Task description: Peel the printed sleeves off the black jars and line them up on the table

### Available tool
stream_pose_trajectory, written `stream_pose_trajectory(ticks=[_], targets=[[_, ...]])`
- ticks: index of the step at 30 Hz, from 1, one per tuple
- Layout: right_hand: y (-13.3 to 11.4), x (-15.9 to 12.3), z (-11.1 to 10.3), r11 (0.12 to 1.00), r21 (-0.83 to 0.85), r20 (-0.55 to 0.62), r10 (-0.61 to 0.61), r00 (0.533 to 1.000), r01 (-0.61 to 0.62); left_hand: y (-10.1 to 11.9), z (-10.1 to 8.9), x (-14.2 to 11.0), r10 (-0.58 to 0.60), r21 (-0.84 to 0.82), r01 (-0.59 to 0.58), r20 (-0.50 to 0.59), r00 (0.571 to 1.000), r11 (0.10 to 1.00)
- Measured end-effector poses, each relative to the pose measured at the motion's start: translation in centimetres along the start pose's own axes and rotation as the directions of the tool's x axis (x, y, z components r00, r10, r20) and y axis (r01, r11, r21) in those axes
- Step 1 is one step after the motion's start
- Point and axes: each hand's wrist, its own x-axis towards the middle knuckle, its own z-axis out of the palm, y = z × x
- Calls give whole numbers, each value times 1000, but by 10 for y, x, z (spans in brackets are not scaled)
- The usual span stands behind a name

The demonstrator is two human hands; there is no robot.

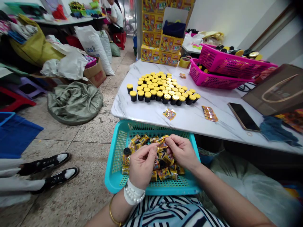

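Both hands are above a turquoise basket (pixel 110 170) on the lap. Between them is a small printed yellow wrapper (pixel 163 141). The fingertips of my right hand (pixel 183 150) pinch its right side. My left hand (pixel 144 162) has thumb and fingers pressed together at its lower left edge. Whether a tub sits inside this wrapper I cannot tell. Below lie several small tubs in printed yellow wrapping (pixel 164 173), partly covered by the hands. A bare black tub (pixel 127 151) shows at the basket's left.
Many black tubs with yellow lids (pixel 147 96) stand on the marble-patterned table (pixel 142 112). Flat printed wrappers (pixel 209 113), a phone (pixel 243 116) and pink baskets (pixel 222 64) share it. Stacked cartons (pixel 151 37) stand behind. Another person's shoes (pixel 58 175) are at left.
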Motion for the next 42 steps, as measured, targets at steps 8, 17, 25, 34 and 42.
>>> stream_pose_trajectory(ticks=[8,17,25,34,42], targets=[[3,-1,3,807,-420,103,-412,905,415,-6,-1,17,86,33,-85,-30,996,996],[1,2,1,945,-225,-166,-276,947,236,-11,-1,15,-178,-307,131,-128,976,943],[5,-2,2,933,-270,-125,-280,952,238,-10,5,9,17,-77,-23,-80,997,997],[7,-1,11,809,-432,59,-416,907,399,-17,-2,15,63,6,-63,-120,991,998],[-30,47,-35,533,-672,46,-663,747,515,-9,-7,18,-194,-287,180,-18,981,941]])
